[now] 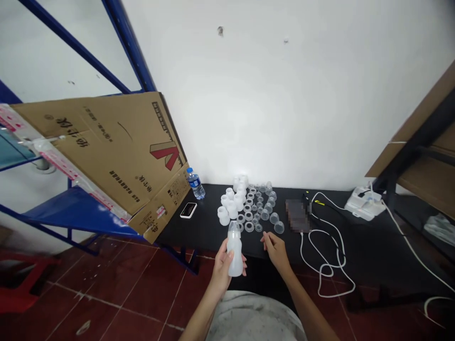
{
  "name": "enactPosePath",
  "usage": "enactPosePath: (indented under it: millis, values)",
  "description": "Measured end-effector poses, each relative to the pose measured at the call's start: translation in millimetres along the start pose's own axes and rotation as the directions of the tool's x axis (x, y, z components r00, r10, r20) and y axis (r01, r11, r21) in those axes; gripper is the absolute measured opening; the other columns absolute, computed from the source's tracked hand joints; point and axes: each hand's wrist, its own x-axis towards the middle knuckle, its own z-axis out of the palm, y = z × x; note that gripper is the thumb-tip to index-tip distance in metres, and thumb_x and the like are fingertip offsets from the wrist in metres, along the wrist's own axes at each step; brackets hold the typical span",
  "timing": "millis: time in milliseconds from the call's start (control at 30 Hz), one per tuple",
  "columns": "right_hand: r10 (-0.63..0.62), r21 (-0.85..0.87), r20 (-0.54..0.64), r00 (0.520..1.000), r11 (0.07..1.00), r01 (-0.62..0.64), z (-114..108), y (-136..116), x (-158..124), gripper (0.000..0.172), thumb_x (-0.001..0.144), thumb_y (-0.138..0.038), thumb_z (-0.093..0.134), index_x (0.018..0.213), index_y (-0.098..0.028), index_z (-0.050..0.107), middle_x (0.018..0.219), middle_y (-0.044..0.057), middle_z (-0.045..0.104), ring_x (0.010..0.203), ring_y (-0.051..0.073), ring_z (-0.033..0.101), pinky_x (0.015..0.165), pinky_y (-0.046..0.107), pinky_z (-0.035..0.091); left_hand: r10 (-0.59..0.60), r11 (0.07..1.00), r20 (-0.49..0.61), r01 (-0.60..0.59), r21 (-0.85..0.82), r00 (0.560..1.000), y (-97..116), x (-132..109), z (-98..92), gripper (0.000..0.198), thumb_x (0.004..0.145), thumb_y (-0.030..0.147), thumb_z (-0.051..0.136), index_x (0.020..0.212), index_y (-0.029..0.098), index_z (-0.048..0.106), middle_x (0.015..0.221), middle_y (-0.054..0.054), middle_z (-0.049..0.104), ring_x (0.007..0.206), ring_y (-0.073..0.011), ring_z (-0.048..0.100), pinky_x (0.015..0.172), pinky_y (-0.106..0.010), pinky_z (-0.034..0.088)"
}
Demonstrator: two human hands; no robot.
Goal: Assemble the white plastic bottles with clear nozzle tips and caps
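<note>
On my left, I saw printed cardboard [117,147] slanting across a blue metal rack [128,42], with a blue-capped water bottle [195,183] and a white-edged smartphone [188,210] near it on the black table [209,237]. On my right lay a blurred dark device [297,215], a loosely looped white cable [334,297] and a white power strip [364,203]. A red stool [21,286] stood on red floor tiles [138,284].

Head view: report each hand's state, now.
Left hand: closed around a whitish bottle.
Right hand: fingers curled, no held thing visible; whether fully closed cannot be told.
</note>
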Motion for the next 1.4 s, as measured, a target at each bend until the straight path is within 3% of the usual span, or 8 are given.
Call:
enactPosePath:
  millis: [200,333,567,1033,1167,1300,1333,1400]
  values:
    - [0.009,-0.001,-0.026,1.000,1.000,-0.009,1,-5,-1,0.064,0.102,-0.075,0.051,0.070,-0.022,0.066,0.055,-0.002,0.054,0.054,0.018,0.054,0.058,0.029,0.042,-0.002,0.998,-0.011,0.003,0.059,1.000,5,17,-4.3,0.061,0.091,0.063,0.075,0.131,0.020,0.059,0.080,-0.005,0.074,0.063,-0.0194,0.071,0.051,-0.027,0.057]
    - [0.047,0.018,-0.011,0.999,0.999,-0.046,2,-2,0,0.062,0.102,-0.074,0.052,0.071,-0.022,0.067,0.055,-0.002,0.054,0.054,0.019,0.054,0.057,0.030,0.042,0.158,0.954,-0.135,-0.116,0.278,0.978,23,37,-35.7,0.063,0.091,0.062,0.076,0.135,0.020,0.060,0.098,-0.011,0.080,0.086,-0.0256,0.078,0.069,-0.032,0.063]
    - [0.109,0.051,0.004,0.994,0.993,-0.110,2,4,1,0.057,0.104,-0.068,0.055,0.073,-0.022,0.066,0.057,-0.002,0.052,0.055,0.018,0.052,0.059,0.030,0.040,0.548,0.676,-0.346,-0.160,0.719,0.761,46,92,-124.2,0.064,0.088,0.059,0.079,0.133,0.019,0.062,0.128,-0.017,0.075,0.119,-0.0319,0.075,0.105,-0.048,0.059]
    - [0.130,-0.047,-0.139,0.982,0.989,-0.137,10,9,23,0.054,0.093,-0.071,0.069,0.105,-0.019,0.068,0.072,0.000,0.064,0.055,0.016,0.057,0.056,0.029,0.046,0.515,0.551,-0.247,-0.096,0.829,0.821,37,208,-138.6,0.057,0.085,0.036,0.084,0.132,0.017,0.058,0.125,-0.017,0.075,0.116,-0.0305,0.075,0.108,-0.050,0.058]
    - [-0.034,-0.243,-0.142,0.989,0.970,-0.002,16,17,34,0.047,0.098,-0.060,0.067,0.117,-0.017,0.071,0.078,0.002,0.065,0.055,0.016,0.057,0.058,0.031,0.051,0.581,0.518,-0.229,-0.138,0.844,0.781,38,190,-134.3,0.064,0.084,0.032,0.084,0.139,0.019,0.052,0.138,-0.016,0.067,0.127,-0.0280,0.069,0.110,-0.046,0.057]
    - [-0.145,-0.359,-0.105,0.984,0.928,0.099,20,21,33,0.032,0.107,-0.045,0.058,0.114,-0.020,0.077,0.085,0.005,0.066,0.065,0.020,0.062,0.069,0.034,0.056,0.785,0.360,-0.238,-0.109,0.926,0.573,16,123,-105.7,0.042,0.093,0.037,0.076,0.127,0.018,0.060,0.125,-0.011,0.063,0.107,-0.0231,0.068,0.093,-0.040,0.059]
    - [-0.148,-0.364,-0.096,0.984,0.925,0.104,20,20,32,0.030,0.108,-0.042,0.057,0.112,-0.020,0.077,0.086,0.005,0.066,0.067,0.020,0.063,0.071,0.034,0.057,0.783,0.314,-0.180,-0.127,0.941,0.595,9,106,-94.3,0.032,0.095,0.035,0.075,0.121,0.019,0.063,0.118,-0.009,0.064,0.101,-0.0222,0.067,0.090,-0.039,0.059]
    - [-0.151,-0.357,-0.085,0.985,0.928,0.112,20,19,30,0.026,0.108,-0.037,0.056,0.107,-0.022,0.077,0.088,0.006,0.067,0.069,0.020,0.063,0.072,0.034,0.057,0.661,0.215,0.068,-0.276,0.937,0.747,-5,81,-68.1,0.015,0.100,0.029,0.069,0.112,0.021,0.069,0.108,-0.008,0.066,0.098,-0.0233,0.067,0.085,-0.037,0.058]
